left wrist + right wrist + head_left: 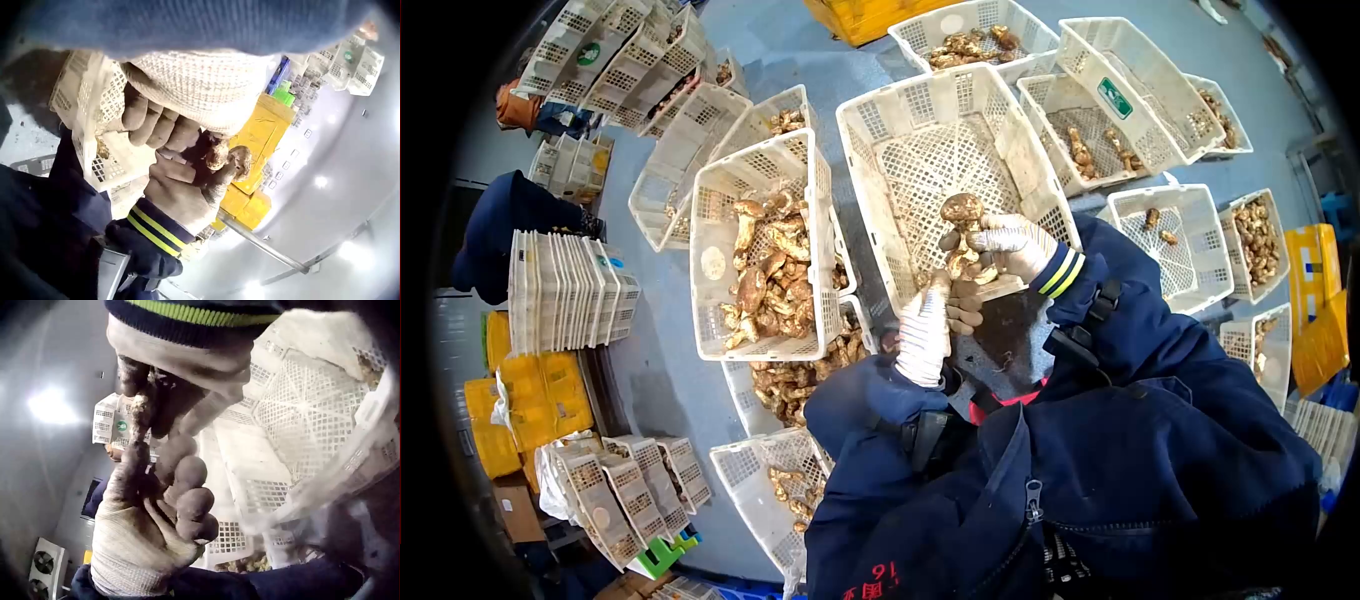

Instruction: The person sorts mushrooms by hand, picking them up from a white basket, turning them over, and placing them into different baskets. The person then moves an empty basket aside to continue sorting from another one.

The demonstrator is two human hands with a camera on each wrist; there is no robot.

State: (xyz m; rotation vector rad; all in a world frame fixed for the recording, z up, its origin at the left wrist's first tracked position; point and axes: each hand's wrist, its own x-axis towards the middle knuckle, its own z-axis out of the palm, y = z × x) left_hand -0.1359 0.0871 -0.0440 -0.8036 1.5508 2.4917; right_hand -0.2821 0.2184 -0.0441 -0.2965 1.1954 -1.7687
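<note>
Both hands wear pale knit gloves with dark-coated fingers and meet over the near end of a large white crate point(870, 170). My right hand point(1015, 246) pinches a mushroom with a round brown cap point(962, 208). Just below it, my left hand point(926, 335) holds a mushroom with a pale stem point(963, 266) between thumb and curled fingers. In the left wrist view, brown mushroom pieces point(239, 161) show beside the fingertips. The right wrist view has a stem point(141, 407) between the two hands; the gloves partly hide it.
Left of the large crate stands a crate point(705, 290) heaped with mushrooms point(770, 285), above another filled one. More white crates with a few mushrooms point(1080, 152) lie at the right. Stacked crates point(565, 290) and yellow boxes point(540, 400) stand far left, near another person point(515, 230).
</note>
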